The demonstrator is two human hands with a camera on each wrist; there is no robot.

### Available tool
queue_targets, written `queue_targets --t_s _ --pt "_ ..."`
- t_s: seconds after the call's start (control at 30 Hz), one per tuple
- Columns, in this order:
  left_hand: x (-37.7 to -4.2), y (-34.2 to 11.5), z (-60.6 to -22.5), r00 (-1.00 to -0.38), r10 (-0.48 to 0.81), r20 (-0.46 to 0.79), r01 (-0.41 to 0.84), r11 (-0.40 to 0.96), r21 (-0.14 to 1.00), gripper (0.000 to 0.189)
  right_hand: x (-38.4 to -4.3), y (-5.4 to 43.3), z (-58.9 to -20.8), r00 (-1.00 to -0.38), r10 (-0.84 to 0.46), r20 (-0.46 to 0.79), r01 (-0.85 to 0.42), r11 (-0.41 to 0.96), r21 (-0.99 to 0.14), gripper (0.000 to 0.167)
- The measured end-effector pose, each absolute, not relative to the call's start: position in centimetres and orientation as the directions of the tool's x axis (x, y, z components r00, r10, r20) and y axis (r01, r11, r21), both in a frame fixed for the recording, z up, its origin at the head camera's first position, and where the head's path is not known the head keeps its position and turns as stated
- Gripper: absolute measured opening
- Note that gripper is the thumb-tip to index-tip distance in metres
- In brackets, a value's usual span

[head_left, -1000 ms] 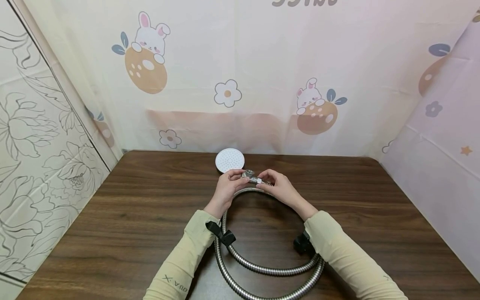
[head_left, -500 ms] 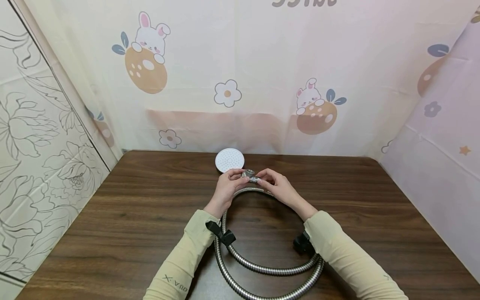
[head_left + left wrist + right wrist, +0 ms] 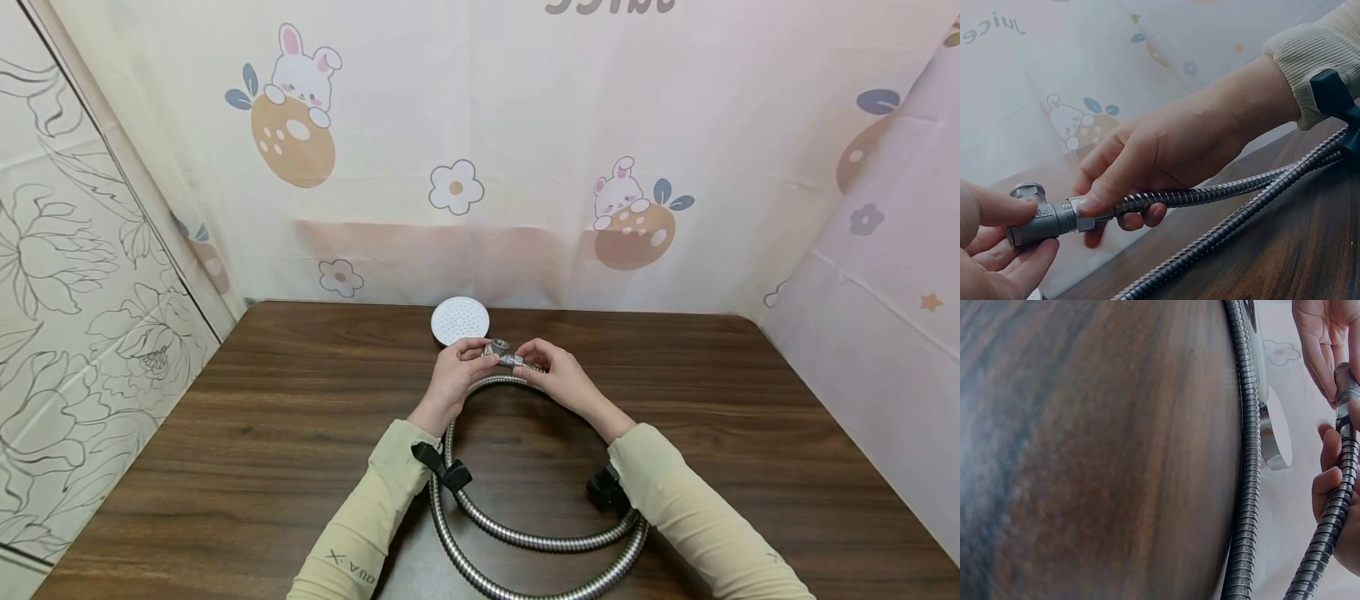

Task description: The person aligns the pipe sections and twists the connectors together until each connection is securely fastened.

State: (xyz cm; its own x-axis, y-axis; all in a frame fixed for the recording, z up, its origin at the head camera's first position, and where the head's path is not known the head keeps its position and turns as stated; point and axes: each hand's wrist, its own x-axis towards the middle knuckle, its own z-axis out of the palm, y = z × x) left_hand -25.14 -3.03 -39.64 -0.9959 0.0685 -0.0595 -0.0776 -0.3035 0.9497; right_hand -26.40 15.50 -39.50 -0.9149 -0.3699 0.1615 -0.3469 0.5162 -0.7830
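Near the back of the table, my left hand [image 3: 447, 379] holds a small grey metal pipe fitting [image 3: 1038, 225] with a round side opening, pinched between thumb and fingers. My right hand [image 3: 558, 375] pinches the hex nut [image 3: 1085, 223] at the end of a ribbed metal shower hose [image 3: 555, 546]. In the left wrist view the nut sits against the fitting's threaded end, some thread showing between them. The hose's end runs through the right hand's curled fingers. How far the nut is screwed on cannot be told.
A white round shower head [image 3: 459, 321] lies just behind my left hand, its face with small holes showing. The hose loops over the brown wooden table [image 3: 300, 433] between my forearms. A printed curtain [image 3: 525, 125] hangs behind the table's back edge.
My right fingers moved left over the nut half a second ago, then drew back, uncovering it again. The left hand and the fitting have stayed in place.
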Motion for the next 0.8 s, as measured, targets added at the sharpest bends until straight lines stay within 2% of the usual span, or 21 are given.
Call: queue_targets --t_s 0.23,0.8 --pt "-25.15 -3.09 -39.72 -0.996 0.068 -0.058 -0.076 -0.301 0.950 0.031 -26.11 15.43 -39.36 -0.921 -0.368 0.130 -0.317 0.512 -0.798 0.026" --pt "-25.18 -3.08 -39.81 -0.996 0.072 -0.052 -0.070 -0.284 0.956 0.032 -26.31 15.59 -39.40 -0.909 -0.391 0.146 -0.336 0.479 -0.811 0.027"
